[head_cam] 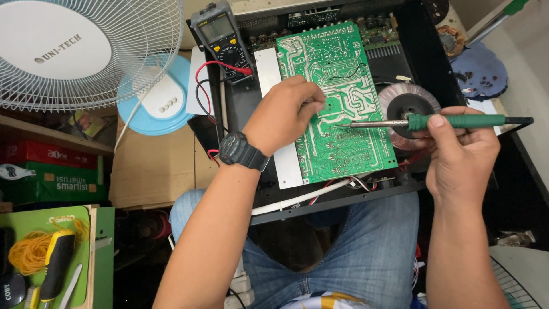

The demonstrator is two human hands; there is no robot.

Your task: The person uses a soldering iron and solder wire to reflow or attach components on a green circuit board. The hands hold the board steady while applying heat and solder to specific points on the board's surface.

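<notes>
A green circuit board [334, 100] is being steadied at the centre of the frame, tilted up out of a black metal case [426, 51], by the left hand [286, 114], its grip closed on something too small to be told. A soldering iron [434, 121] is being held by its green handle in the closed right hand [460, 151], tip touching the board. The board is being judged light, stiff and fragile, best taken by its edges; the iron by its handle only.

Two hands [286, 111] [460, 149], one soldering iron [434, 121], one green circuit board [337, 103]. One multimeter [222, 35] upper left, one fan [74, 51], one wristwatch [243, 151]. One toroid coil [407, 106], right of centre.
</notes>
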